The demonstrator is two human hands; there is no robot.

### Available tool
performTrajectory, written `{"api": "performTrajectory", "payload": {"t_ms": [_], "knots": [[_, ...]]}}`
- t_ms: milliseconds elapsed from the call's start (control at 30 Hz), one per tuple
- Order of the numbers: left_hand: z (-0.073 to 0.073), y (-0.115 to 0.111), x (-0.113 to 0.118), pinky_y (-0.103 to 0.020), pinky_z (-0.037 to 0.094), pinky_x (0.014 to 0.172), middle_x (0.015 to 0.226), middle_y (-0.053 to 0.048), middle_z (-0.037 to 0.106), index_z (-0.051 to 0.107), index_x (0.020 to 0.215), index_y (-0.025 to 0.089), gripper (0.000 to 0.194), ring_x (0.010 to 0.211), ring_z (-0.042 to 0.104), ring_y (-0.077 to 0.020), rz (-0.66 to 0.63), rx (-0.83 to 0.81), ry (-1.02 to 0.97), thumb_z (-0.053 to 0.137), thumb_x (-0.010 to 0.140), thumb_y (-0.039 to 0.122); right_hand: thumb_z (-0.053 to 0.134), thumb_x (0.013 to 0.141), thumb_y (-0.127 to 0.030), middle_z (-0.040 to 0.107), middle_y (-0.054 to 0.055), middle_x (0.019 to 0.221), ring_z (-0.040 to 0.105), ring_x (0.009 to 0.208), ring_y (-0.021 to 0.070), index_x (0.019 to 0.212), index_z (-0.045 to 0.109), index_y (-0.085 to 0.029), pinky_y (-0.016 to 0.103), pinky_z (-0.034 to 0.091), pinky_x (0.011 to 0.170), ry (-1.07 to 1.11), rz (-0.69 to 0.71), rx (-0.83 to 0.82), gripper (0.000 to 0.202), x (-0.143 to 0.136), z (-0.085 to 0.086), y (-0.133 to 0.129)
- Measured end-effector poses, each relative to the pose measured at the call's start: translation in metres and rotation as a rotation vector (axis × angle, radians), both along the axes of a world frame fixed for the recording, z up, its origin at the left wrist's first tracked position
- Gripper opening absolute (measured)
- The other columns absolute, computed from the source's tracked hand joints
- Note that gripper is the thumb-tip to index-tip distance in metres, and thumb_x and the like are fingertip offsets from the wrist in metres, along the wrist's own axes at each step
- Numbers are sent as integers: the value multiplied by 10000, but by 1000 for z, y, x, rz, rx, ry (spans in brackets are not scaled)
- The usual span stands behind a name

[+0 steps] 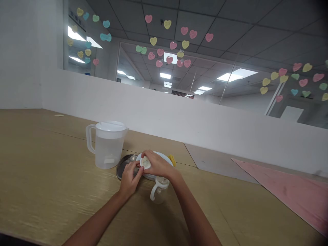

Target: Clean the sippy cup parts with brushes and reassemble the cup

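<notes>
Between my two hands is a small round white lid-like piece (145, 162), tilted toward the camera. My right hand (156, 164) grips it from the right, thumb below and fingers over the top. The fingers of my left hand (130, 176) are bent close to its left edge, and whether they grip anything is unclear. Under the hands lie a dark round metal tray (120, 169) with small clear glass items and a white plate (160, 155). A small clear cup with a white handle (161, 193) stands just in front of the plate.
A large translucent pitcher with a white lid (109, 147) stands left of the tray. Something yellow (172, 160) rests at the plate's right edge. A pink sheet (292, 188) lies at the far right, and a low white wall (153, 116) runs behind the table.
</notes>
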State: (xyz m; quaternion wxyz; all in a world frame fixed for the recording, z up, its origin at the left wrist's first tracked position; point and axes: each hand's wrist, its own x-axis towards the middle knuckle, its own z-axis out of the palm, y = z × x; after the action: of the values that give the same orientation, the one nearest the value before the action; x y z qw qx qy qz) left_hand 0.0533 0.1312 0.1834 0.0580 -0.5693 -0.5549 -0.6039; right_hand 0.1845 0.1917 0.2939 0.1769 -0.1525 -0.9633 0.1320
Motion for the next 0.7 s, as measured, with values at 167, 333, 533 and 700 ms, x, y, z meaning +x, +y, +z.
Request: {"api": "performTrajectory", "payload": {"t_ms": [167, 333, 533, 700], "knots": [[-4, 3, -1, -350, 436, 856, 1043, -89, 636, 539, 1066, 166, 314, 973, 582, -229, -36, 3, -83, 409, 882, 385, 503, 794, -219, 563, 55, 1108, 543, 916, 163, 1148, 462, -225, 298, 440, 786, 5, 24, -115, 357, 3, 5, -2], [-4, 2, 0, -352, 443, 852, 1041, -87, 640, 535, 1074, 174, 300, 960, 587, -222, -32, 15, -30, 403, 897, 376, 480, 771, -148, 599, 68, 1046, 534, 903, 166, 1086, 534, -184, 308, 417, 806, 30, -8, -7, 322, -1, 0, 1], [0, 0, 3, -339, 455, 794, 962, -78, 646, 535, 1057, 174, 274, 871, 588, -207, 22, 49, 20, 412, 897, 361, 490, 759, -147, 610, 15, 837, 510, 759, 136, 896, 578, -190, 256, 369, 681, 51, -67, 55, 168, -6, -4, 2], [1, -2, 3, -335, 437, 777, 940, -66, 632, 531, 1020, 182, 244, 855, 572, -206, 35, 55, 6, 399, 901, 350, 496, 764, -134, 602, 5, 774, 487, 701, 122, 868, 582, -182, 240, 337, 650, 64, -93, 89, 143, -11, -6, -1]]}}
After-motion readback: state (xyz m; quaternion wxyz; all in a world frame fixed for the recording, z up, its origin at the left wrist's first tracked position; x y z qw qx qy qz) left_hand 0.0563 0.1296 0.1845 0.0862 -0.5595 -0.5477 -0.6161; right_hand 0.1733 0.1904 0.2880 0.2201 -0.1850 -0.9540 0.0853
